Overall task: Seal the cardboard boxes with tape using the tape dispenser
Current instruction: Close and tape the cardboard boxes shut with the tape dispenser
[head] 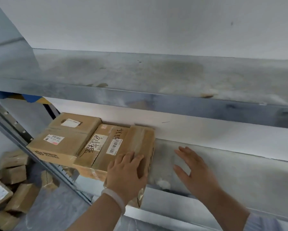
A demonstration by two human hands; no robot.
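On the metal shelf [223, 170] sit four cardboard boxes [64, 140]; left hand [125, 172] rests flat on the rightmost box [140, 140], right hand [195, 170] spread wide, holding nothing.

The lower shelf [223, 174] is showing bare grey metal, matt and blotchy, and the upper shelf [140, 72] is looking the same, with a few brownish spots near its front edge. The cardboard boxes [61, 144] at the left are showing brown, matt board. The clear tape [138, 139] on the rightmost box is shining a little. White paper labels [114, 146] are lying smooth on them. The wristband [114, 199] is looking pale and smooth. The sleeve [263, 222] at near right is showing light cloth.
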